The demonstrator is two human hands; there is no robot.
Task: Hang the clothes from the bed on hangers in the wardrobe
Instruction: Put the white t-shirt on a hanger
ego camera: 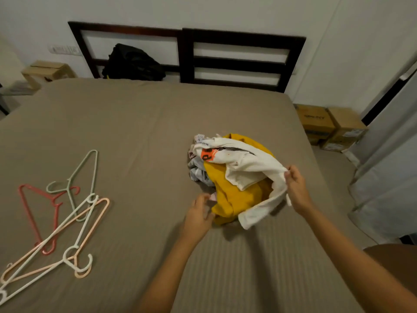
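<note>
Here, right hand (295,188) gripping white garment (243,168).

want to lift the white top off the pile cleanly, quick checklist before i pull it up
1. Right hand grip on the white top: ok, edge pinched.
2. Left hand free: ok, open beside the yellow garment.
3. White top lies uppermost: ok.
4. Sleeve untangled from the pile: cannot tell.
5. Hangers within reach on the bed: ok, but overlapping.
6. Wardrobe open: cannot tell, not in view.
</note>
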